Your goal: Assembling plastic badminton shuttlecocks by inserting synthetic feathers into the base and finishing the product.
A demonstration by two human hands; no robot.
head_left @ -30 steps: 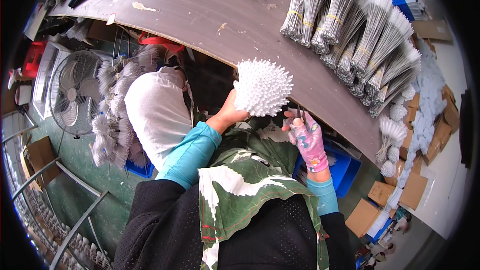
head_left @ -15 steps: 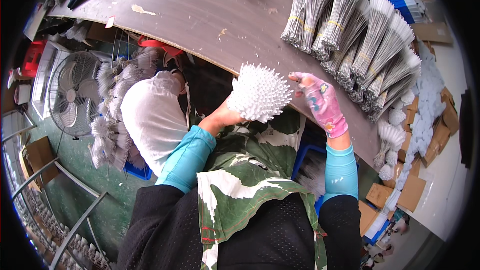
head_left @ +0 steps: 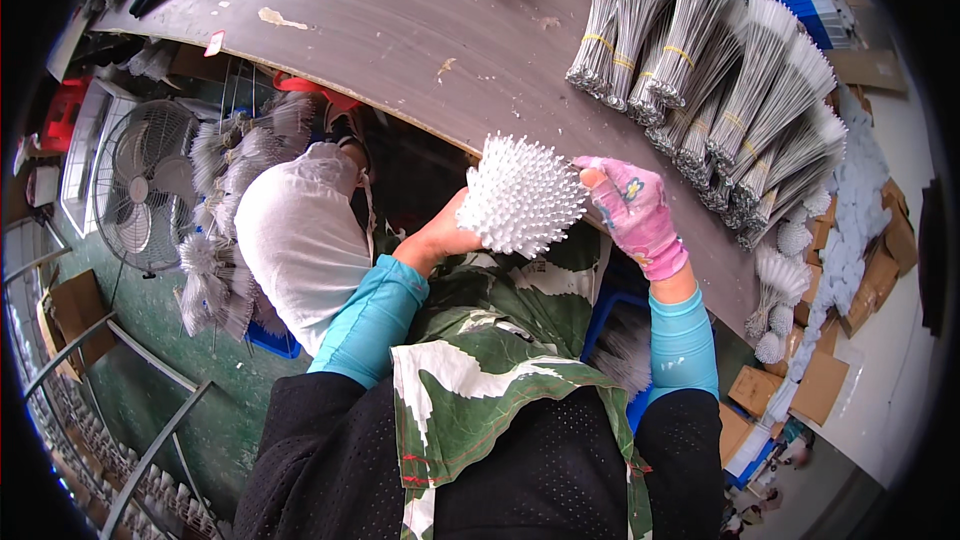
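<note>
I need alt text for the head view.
A person's left hand holds a spiky white bundle; the gloved right hand is close beside it. Wire bundles lie on a brown table, and a fan stands at left.

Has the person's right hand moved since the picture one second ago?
Yes. Judged against the table, the right hand has moved up the picture: earlier mostly below the table's near edge, it now shows mostly over the tabletop.

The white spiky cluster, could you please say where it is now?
In the head view, the spiky cluster is near the centre, held in the left hand beside the gloved right hand.
</note>
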